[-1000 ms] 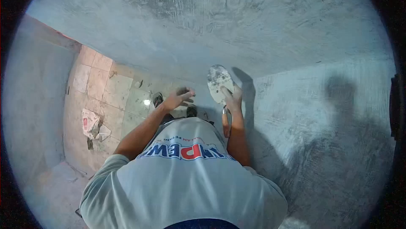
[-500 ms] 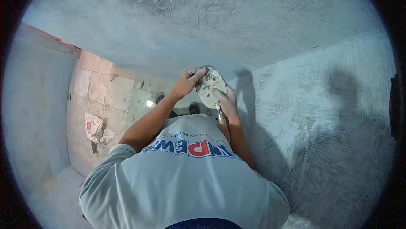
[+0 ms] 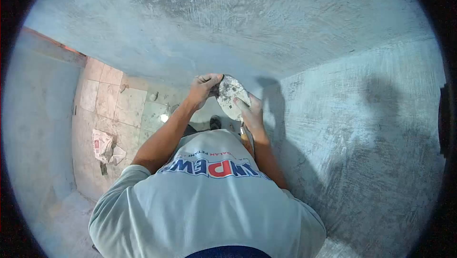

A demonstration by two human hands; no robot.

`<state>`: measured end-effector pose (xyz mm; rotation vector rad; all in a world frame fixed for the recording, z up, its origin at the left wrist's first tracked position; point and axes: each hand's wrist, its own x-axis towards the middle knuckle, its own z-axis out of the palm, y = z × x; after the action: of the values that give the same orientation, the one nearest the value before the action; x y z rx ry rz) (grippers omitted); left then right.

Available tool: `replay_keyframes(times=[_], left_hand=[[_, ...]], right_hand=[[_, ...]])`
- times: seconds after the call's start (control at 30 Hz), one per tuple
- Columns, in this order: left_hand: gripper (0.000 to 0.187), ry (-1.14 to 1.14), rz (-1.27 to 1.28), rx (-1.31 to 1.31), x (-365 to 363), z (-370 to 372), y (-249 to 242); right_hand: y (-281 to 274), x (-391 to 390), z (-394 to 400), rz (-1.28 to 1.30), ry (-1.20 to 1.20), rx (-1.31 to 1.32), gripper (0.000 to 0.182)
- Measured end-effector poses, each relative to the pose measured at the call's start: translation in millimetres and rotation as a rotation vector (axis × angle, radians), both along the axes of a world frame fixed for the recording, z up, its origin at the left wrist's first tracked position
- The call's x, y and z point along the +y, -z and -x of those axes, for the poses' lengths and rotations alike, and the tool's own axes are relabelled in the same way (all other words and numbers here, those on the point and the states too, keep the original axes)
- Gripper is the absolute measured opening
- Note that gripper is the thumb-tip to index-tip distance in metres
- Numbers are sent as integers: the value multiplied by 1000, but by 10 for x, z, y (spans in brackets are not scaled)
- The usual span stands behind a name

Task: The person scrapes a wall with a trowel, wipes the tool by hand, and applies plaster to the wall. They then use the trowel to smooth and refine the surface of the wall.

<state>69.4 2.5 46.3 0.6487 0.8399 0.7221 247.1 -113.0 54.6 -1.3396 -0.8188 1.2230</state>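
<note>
A trowel (image 3: 233, 103) with a rounded blade, smeared with whitish and dark plaster, is held in front of my chest. Its wooden handle (image 3: 245, 140) points back toward my body. My right hand (image 3: 253, 114) grips the blade from the right side, thumb lying across its face and the other fingers underneath. At the far left edge of the blade, my left hand (image 3: 204, 89) is closed, thumb and fingers pinching near the rim. Whether a small thing is also inside the left fingers is hidden.
A plastered wall (image 3: 214, 34) rises close ahead, and another wall (image 3: 362, 153) stands on my right with shadows on it. A crumpled white bag (image 3: 103, 144) lies on the tiled floor (image 3: 128, 108) at left. My shoe (image 3: 215, 122) shows below the hands.
Both hands and the trowel have shifted slightly left in view. My left thumb has slid from the blade's face toward its far left edge. The right hand keeps its grip.
</note>
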Motion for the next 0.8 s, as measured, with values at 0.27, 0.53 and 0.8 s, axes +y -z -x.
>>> replay_keyframes(times=[0.27,0.53,0.8], left_hand=[[19,82,-184,143,49,187,232],[27,-6,-120,290,-37,441,413],[35,-136,52,310,-367,1066,540]], right_hand=[[119,-15,-60,-8,-68,-127,25],[119,94,-215,-115,1,-627,26],[506,139,-906,77,151,-925,32]])
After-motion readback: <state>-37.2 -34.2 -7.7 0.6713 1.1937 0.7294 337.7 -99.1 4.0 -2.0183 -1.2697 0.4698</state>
